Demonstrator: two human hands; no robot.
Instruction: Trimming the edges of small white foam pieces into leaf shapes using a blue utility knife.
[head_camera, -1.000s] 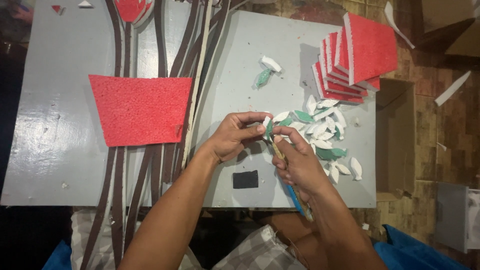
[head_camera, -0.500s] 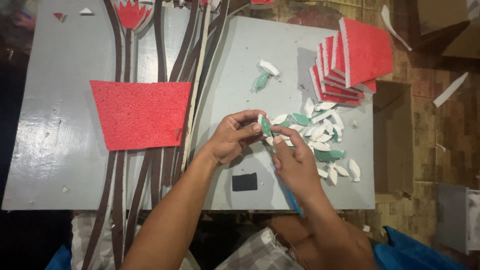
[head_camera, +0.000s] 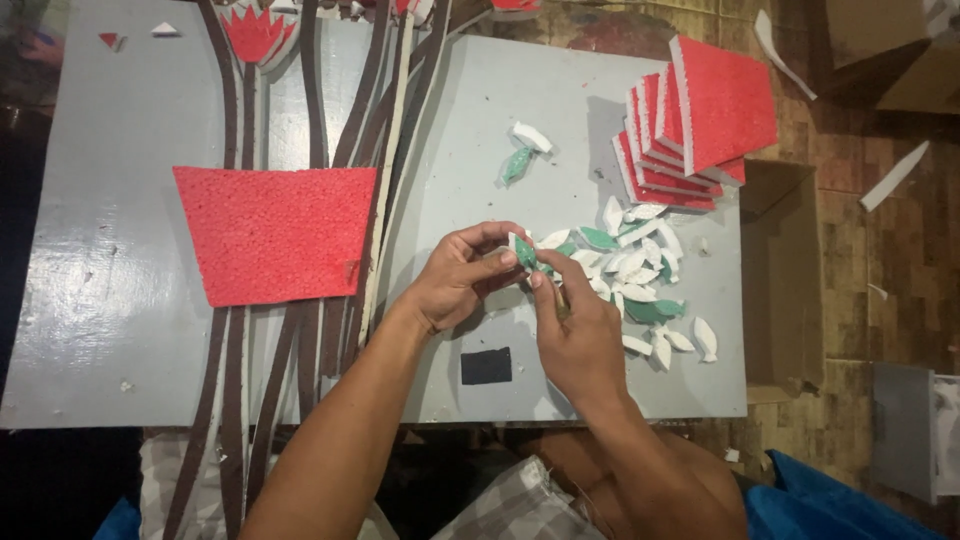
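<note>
Green-and-white foam leaf (head_camera: 524, 250) sits pinched in your left hand (head_camera: 462, 275), just above the grey board (head_camera: 560, 120); your right hand (head_camera: 575, 335) is closed around a thin tool pressed to it. Judging by the leaf pile (head_camera: 640, 275) beside you, many are cut but none yet sit on the brown stems (head_camera: 235, 340). Open box (head_camera: 785, 270) at the right looks empty.
</note>
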